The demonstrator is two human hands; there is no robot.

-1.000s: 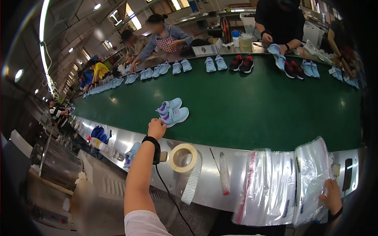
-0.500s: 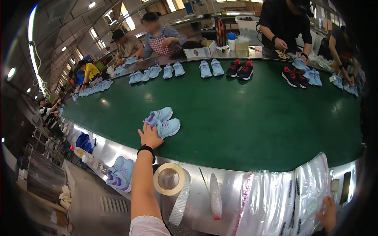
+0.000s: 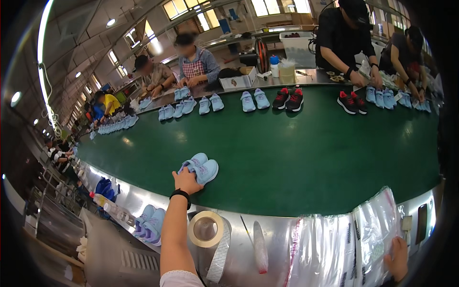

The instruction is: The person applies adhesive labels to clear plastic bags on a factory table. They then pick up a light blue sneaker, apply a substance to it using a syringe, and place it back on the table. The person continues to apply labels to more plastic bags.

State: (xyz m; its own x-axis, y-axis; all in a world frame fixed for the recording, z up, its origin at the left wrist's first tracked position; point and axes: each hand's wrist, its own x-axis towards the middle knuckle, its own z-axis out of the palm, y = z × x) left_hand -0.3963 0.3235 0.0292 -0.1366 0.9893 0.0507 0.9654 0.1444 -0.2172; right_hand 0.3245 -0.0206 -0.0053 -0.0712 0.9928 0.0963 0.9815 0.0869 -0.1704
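A pair of light blue sneakers [image 3: 206,170] with lilac linings sits on the green belt, side by side, toes pointing away to the right. My left hand [image 3: 187,182], with a black band on the wrist, is closed around their heel ends. Down at the lower right, my right hand [image 3: 398,258] grips the side edge of a clear plastic bag [image 3: 375,234]; its fingertips are partly hidden. That bag lies slanted beside more clear bags [image 3: 322,248], its far corner reaching over the belt's edge.
On the metal ledge are a tape roll [image 3: 206,229], a slim wrapped tool [image 3: 260,246], another blue sneaker pair [image 3: 150,224] and bottles [image 3: 118,213]. Blue sneakers [image 3: 255,100] and black-red sneakers [image 3: 288,99] line the belt's far side, where co-workers [image 3: 346,48] handle shoes.
My left hand has tightened on the sneakers and they are closer together. The view has tilted up, so everything sits lower. My right hand stays at the bag's edge.
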